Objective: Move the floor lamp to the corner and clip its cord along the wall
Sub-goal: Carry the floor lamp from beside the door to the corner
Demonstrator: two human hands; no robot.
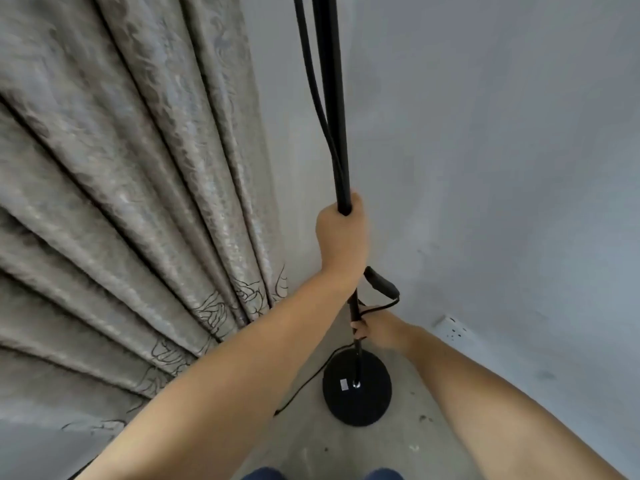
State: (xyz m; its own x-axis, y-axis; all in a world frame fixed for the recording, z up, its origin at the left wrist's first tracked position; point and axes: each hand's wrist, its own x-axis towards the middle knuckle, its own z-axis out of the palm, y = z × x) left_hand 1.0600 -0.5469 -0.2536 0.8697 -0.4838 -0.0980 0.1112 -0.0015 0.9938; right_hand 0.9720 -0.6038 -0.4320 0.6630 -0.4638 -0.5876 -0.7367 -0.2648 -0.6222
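Observation:
A black floor lamp stands in the room's corner, its thin pole [334, 98] rising from a round black base [357, 389] on the concrete floor. My left hand [341, 237] is shut around the pole at mid height, together with the cord [311, 81] that hangs along it. Lower down, my right hand [375, 330] grips the pole just above the base. A black inline switch [381, 282] on the cord loops out beside the pole, above my right hand. A thin stretch of cord [304, 379] trails from the base leftward over the floor.
A patterned grey curtain [121, 202] hangs on the left, reaching the floor. Bare grey walls [502, 168] meet behind the lamp. A white wall socket [452, 329] sits low on the right wall. My knees in blue trousers [263, 474] show at the bottom edge.

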